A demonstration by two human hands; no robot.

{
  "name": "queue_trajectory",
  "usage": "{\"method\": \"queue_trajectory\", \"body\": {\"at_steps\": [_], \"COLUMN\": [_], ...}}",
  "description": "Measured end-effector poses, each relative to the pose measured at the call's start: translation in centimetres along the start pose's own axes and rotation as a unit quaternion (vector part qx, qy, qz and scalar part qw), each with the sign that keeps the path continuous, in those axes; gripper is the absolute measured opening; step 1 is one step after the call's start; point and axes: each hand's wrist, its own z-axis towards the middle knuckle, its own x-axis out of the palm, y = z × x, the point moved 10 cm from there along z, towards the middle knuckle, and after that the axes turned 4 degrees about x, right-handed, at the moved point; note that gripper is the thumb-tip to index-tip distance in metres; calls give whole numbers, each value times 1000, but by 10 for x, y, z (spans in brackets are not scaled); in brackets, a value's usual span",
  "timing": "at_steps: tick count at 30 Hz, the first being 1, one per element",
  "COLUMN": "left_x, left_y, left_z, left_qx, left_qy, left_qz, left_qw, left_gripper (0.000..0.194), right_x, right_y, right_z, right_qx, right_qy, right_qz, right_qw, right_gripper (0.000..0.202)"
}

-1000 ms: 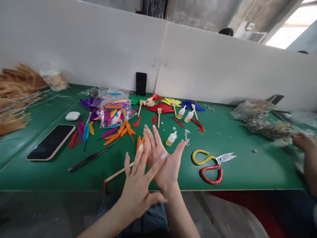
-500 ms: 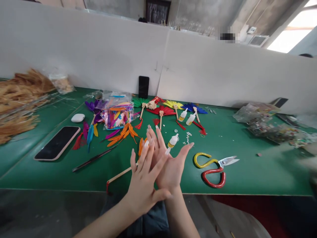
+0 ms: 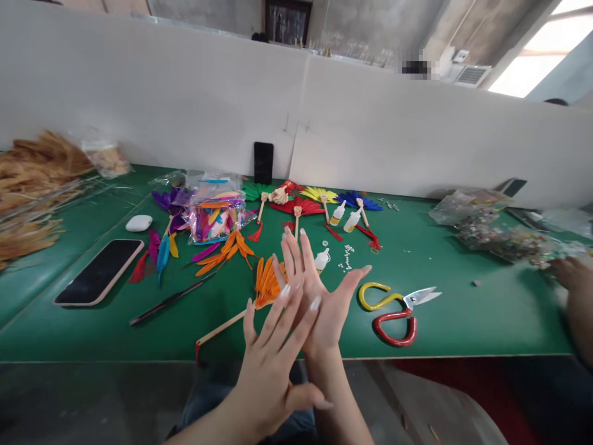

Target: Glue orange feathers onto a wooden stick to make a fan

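Note:
My left hand (image 3: 271, 364), back upward, has its fingers spread across the palm of my right hand (image 3: 330, 309). My right hand faces palm up, fingers stretched and thumb out to the side. Neither hand holds anything. Just beyond them lies an orange feather fan (image 3: 266, 284) with a wooden handle (image 3: 221, 327), partly covered by my fingers. A small glue bottle (image 3: 321, 258) sits behind my right hand, its lower part hidden. Small white beads (image 3: 347, 256) lie scattered close to it. Scissors (image 3: 402, 314) with one yellow and one red handle rest to the right.
Finished feather fans (image 3: 297, 210) and two glue bottles (image 3: 353, 219) line the back. At left are a phone (image 3: 99, 273), tweezers (image 3: 169, 301) and a bag of feathers (image 3: 215, 219). A co-worker's hand (image 3: 574, 275) touches bead bags (image 3: 519, 244) at right.
My left hand has slid down a little along my right palm, and more of the orange fan shows. At the right edge, the co-worker's hand has come into clear view. The camera has shifted slightly.

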Motion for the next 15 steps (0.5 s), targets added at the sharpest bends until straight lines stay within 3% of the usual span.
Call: {"method": "queue_trajectory", "body": {"at_steps": [3,9,15], "left_x": [-4,-2,1], "left_y": [-2,13,-5], "left_z": [-7,21,2], "left_qx": [-6,-36,2], "left_qy": [-15,15,21], "left_qz": [-1,5,5], "left_qw": [1000,999,1000], "left_gripper": [81,80,80], "right_x": [-4,-9,-4], "right_y": [-3,-26,5], "right_z": [1,-1,4], "right_qx": [-6,39,-27], "right_qy": [0,-17,-18], "right_qz": [1,27,-18], "right_qw": [1000,999,999], "right_gripper": [78,78,78]}}
